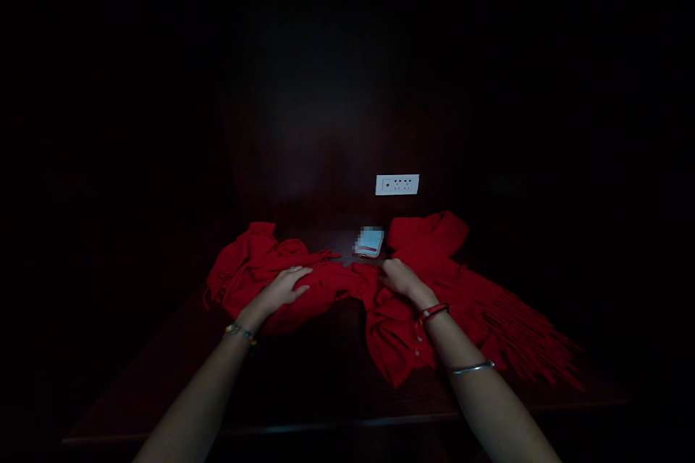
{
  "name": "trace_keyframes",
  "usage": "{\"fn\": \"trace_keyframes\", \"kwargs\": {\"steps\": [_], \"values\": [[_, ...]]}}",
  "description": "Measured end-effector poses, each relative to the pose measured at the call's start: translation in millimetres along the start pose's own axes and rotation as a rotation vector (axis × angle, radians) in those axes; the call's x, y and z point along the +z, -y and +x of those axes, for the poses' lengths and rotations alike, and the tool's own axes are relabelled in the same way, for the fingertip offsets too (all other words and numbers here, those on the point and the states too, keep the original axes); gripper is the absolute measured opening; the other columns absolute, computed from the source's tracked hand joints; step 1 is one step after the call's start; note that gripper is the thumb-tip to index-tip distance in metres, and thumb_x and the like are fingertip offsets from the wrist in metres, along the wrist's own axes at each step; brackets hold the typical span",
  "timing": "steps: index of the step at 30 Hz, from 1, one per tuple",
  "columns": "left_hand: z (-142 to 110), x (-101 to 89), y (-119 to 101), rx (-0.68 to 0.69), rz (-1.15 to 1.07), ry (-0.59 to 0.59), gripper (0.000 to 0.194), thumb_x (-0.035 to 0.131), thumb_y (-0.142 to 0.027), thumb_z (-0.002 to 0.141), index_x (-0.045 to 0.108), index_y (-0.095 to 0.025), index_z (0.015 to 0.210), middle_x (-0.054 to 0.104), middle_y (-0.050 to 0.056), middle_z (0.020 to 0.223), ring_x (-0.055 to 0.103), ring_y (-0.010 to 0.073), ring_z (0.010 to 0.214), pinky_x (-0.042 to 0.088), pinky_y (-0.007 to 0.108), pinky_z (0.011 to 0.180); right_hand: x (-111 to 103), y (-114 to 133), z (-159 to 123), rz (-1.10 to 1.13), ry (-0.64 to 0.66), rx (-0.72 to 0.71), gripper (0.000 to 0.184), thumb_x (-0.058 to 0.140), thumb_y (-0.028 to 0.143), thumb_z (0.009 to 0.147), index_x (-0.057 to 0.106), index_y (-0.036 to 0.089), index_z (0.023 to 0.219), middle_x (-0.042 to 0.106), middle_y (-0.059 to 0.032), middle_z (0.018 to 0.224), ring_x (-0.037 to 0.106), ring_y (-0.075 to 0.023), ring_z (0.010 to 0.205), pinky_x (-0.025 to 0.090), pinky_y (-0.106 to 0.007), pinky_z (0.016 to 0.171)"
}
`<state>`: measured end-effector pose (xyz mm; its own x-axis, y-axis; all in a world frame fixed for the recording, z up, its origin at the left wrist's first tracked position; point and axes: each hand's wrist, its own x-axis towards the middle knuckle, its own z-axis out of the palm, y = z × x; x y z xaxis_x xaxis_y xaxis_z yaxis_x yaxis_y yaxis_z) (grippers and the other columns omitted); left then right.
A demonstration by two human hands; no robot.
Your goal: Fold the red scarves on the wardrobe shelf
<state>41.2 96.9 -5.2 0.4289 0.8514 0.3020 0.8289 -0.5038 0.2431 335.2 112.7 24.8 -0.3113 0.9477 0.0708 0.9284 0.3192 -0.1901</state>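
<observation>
A red fringed scarf (320, 293) lies crumpled across the dark table, bunched at the left and spread wider at the right, where its fringe fans toward the front edge. On the left bunch my left hand (281, 289) rests with fingers stretched out and thumb apart. My right hand (400, 278) is closed at the middle of the scarf, its fingers curled and partly hidden, with the fabric gathered under them.
A phone-like object (370, 241) with a lit, partly blurred face lies behind the scarf. A white socket plate (397, 184) is on the back wall. The table's front edge (304, 428) runs below my forearms. The surroundings are very dark.
</observation>
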Motion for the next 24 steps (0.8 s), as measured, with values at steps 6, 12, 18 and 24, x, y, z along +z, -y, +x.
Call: {"fn": "trace_keyframes", "kwargs": {"steps": [6,12,18,24], "values": [[-18.2,-40.8,21.7,-0.260,0.294,-0.576,0.042,0.036,-0.002,0.066,0.056,-0.017,0.100,0.052,0.007,0.096,0.048,0.0206,0.096,0.040,0.033,0.087,-9.5,9.7,-8.2,0.220,-0.557,-0.160,0.029,0.036,0.020,0.086,0.059,0.017,0.103,0.062,-0.0093,0.100,0.056,-0.0183,0.092,0.042,-0.028,0.081],[-21.8,-52.2,2.2,-0.269,0.332,-0.716,0.042,0.037,-0.003,0.066,0.054,-0.017,0.102,0.048,0.009,0.100,0.046,0.0231,0.097,0.040,0.038,0.086,-2.5,18.5,-11.1,0.308,-0.577,-0.276,0.024,0.040,0.019,0.084,0.060,0.017,0.096,0.063,-0.0090,0.096,0.057,-0.0185,0.089,0.043,-0.031,0.081],[-4.5,-20.6,-60.4,0.102,0.085,-0.417,0.041,0.036,-0.020,0.082,0.039,-0.020,0.123,0.043,0.007,0.123,0.037,0.0202,0.115,0.028,0.037,0.099,-2.9,33.6,-18.0,0.548,-0.572,-0.474,0.019,0.045,0.026,0.083,0.062,0.019,0.086,0.065,-0.0055,0.088,0.058,-0.0170,0.085,0.043,-0.030,0.079],[-0.4,0.6,-72.3,0.121,0.052,-0.216,0.046,0.043,-0.033,0.083,0.037,-0.021,0.127,0.047,0.007,0.124,0.039,0.0210,0.115,0.025,0.038,0.100,-6.7,31.8,-22.2,0.781,-0.465,-0.522,0.020,0.047,0.032,0.081,0.061,0.019,0.086,0.064,-0.0037,0.088,0.057,-0.0161,0.085,0.041,-0.031,0.081]]}}
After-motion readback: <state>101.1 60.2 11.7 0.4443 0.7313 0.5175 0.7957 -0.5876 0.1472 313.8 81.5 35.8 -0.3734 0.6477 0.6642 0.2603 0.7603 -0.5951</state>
